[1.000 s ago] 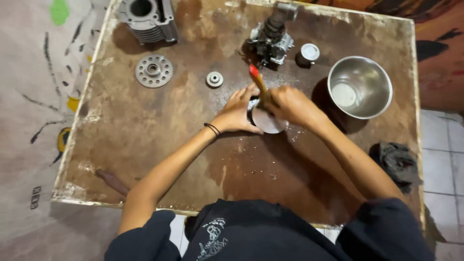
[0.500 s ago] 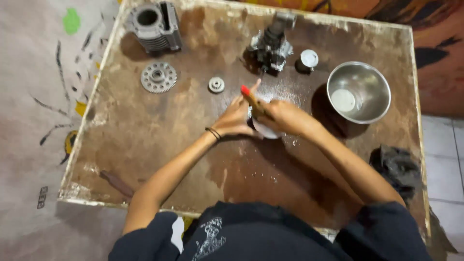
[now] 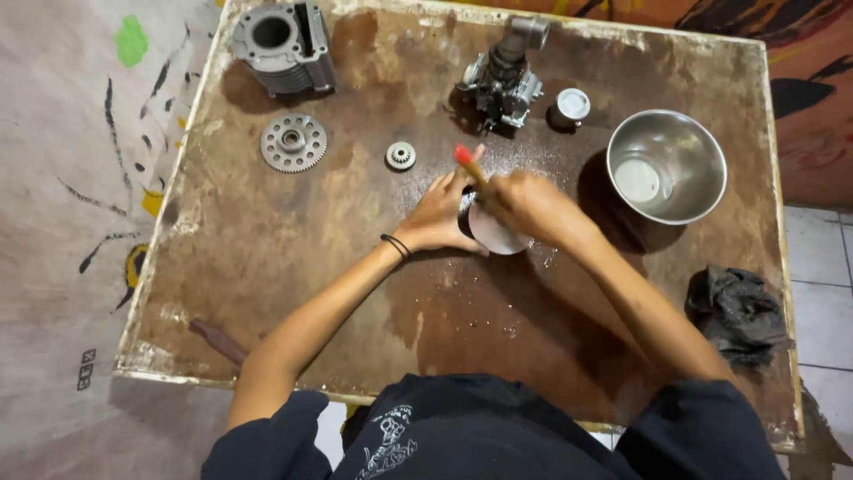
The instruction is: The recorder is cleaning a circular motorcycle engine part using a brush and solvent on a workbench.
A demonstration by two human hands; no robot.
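- The wooden table [image 3: 267,267] is evenly and fairly brightly lit from above.
- Short dark shadows are cast leftward by the steel bowl [image 3: 666,165] and the engine cylinder [image 3: 283,46].
- Mild glare is seen on the bowl's rim.
- Slight bending is noticed at the table's edges.

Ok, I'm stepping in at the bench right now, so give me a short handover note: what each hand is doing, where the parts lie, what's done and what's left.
Left hand steadies a small round metal part at mid-table. Right hand grips a red-tipped tool over that part.
On the table: engine cylinder far left, large gear, small gear, carburetor, small cap, steel bowl on the right, dark rag near the right edge.
Done: parts laid out. Left: work on the round part is under way; its progress is hidden by the hands.
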